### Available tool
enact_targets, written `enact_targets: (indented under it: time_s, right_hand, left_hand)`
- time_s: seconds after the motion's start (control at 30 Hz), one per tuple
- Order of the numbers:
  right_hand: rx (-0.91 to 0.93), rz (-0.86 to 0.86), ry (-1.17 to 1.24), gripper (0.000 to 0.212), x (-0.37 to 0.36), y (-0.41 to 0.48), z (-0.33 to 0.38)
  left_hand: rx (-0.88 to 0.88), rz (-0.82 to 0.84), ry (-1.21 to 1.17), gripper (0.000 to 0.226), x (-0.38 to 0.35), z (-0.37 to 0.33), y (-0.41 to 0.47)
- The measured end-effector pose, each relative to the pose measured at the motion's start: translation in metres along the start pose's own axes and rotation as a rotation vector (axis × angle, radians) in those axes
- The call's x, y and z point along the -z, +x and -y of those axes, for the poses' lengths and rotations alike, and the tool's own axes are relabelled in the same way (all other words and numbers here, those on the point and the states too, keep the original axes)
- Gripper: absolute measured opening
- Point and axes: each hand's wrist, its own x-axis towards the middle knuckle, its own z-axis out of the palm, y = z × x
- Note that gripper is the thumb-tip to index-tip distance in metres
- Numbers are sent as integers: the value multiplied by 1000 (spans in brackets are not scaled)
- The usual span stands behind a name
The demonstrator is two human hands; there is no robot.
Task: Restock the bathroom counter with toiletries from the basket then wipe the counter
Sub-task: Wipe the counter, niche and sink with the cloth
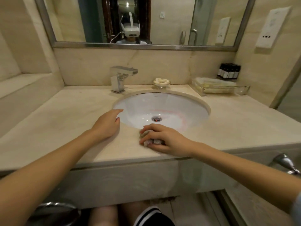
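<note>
Step in hand, as judged: the wipe. Right hand (164, 141) curls over a wadded cloth (146, 133) and presses it on the counter (57, 128), on the narrow strip between the front edge and the near rim of the sink (162, 108). Left hand (107, 124) lies relaxed and holds nothing, palm on the counter at the sink's left rim, fingertips over the basin.

Next move probably calls for a sweep along that strip. Room is tight: the cloth could slip off the front edge or into the basin. Broad bare stretches lie left and right of the sink.

Far side: faucet (121, 79) and soap dish (161, 82) behind the rim; clear tray (219, 91) and dark bottles (228, 71) at the back right corner. Restock looks done. Basket not in view.
</note>
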Motion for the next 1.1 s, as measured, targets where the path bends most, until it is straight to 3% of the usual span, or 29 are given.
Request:
enact_targets:
  time_s: [0.1,0.2,0.3,0.37,0.43,0.53,0.63,0.73,0.87,1.0,1.1]
  right_hand:
    - [-51,42,61,22,4,18,-27]
    - [-261,12,106,19,8,31,-60]
    - [-408,-176,192,20,14,56,-64]
    - [-367,-370,183,23,13,89,-40]
    - [-127,-440,128,25,2,127,1]
    - [245,-344,-20,30,-43,177,64]
    - [385,-168,-122,38,-111,209,125]
    - [295,10,-86,41,-142,227,158]
    - [177,90,56,38,-132,249,125]
    - [96,109,39,36,-125,265,78]
    - [-43,27,26,33,-110,273,29]
  left_hand:
    - [38,-46,20,42,7,15,-9]
    - [84,-64,45,41,17,28,-21]
    - [114,-83,60,41,34,38,-35]
    - [161,-104,71,42,49,53,-47]
    - [232,-133,92,42,63,74,-61]
    - [378,-203,132,44,82,108,-87]
    - [541,-197,169,48,101,140,-119]
    - [614,-128,161,55,114,173,-150]
    - [525,-137,169,46,109,189,-151]
    - [478,-165,166,39,98,181,-116]
    - [428,-134,165,42,83,166,-89]
